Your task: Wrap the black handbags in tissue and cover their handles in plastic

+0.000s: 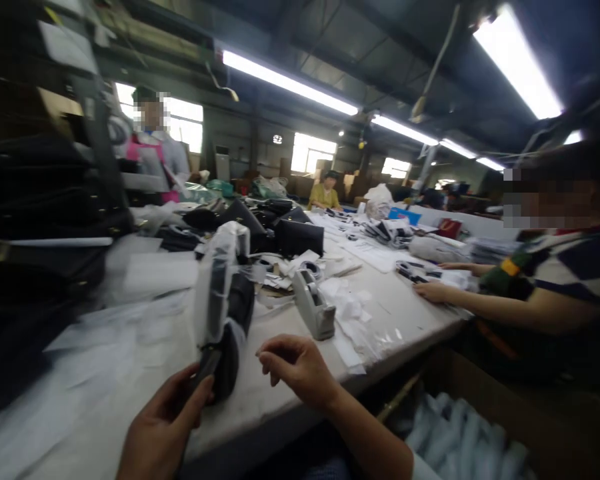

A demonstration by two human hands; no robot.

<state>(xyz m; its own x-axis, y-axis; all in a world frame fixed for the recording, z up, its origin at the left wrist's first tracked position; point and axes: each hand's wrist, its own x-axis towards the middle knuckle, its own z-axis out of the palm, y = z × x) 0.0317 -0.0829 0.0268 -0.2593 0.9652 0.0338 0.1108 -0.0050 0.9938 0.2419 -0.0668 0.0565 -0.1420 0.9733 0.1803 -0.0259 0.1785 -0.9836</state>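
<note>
My left hand [165, 427] is closed round the lower end of a black bag [227, 313] partly covered in clear plastic wrap, holding it upright on the white table [280, 393]. My right hand [295, 367] hovers just right of the bag with its fingers curled in a pinch; what it holds, if anything, I cannot make out. A grey tape dispenser [313, 303] stands just beyond my right hand.
A co-worker's arm [480, 303] lies on the table at right. More black bags [290, 233], paper scraps and plastic sheets [130, 320] litter the table. A dark rack [40, 200] stands left. A cardboard box of wrapped rolls [460, 433] sits below right.
</note>
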